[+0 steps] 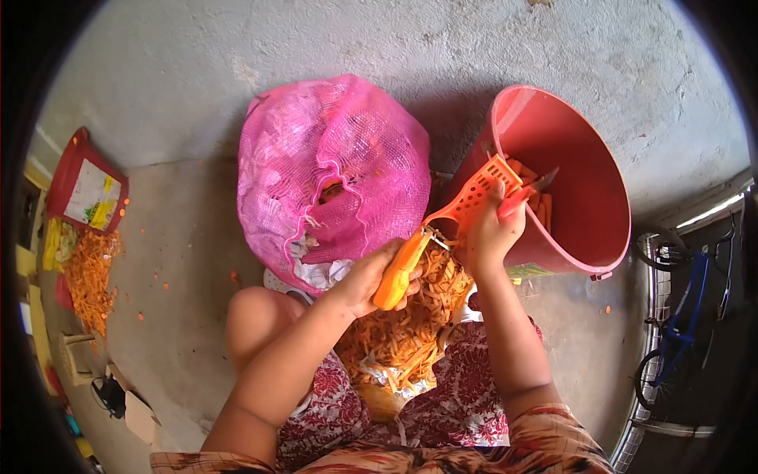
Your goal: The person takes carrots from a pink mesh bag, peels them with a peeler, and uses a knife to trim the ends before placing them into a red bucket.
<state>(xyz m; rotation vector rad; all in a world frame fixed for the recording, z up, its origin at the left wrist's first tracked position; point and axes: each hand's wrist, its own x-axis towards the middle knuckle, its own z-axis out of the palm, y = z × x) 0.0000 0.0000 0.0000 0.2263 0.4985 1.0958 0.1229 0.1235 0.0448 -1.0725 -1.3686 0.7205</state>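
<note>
My left hand is wrapped round a peeled orange carrot, tilted with its upper end toward the right. My right hand grips an orange plastic peeler with a perforated broad end. Its metal head is right at the carrot's upper end. In the same hand is a red-handled knife, its blade pointing up and right over the bucket's rim. Below both hands, a heap of carrot peelings lies between my legs.
A red bucket with carrots inside stands at right. A full pink mesh sack leans by the wall. At far left are another red bucket and spilled peelings. A blue bicycle is at far right.
</note>
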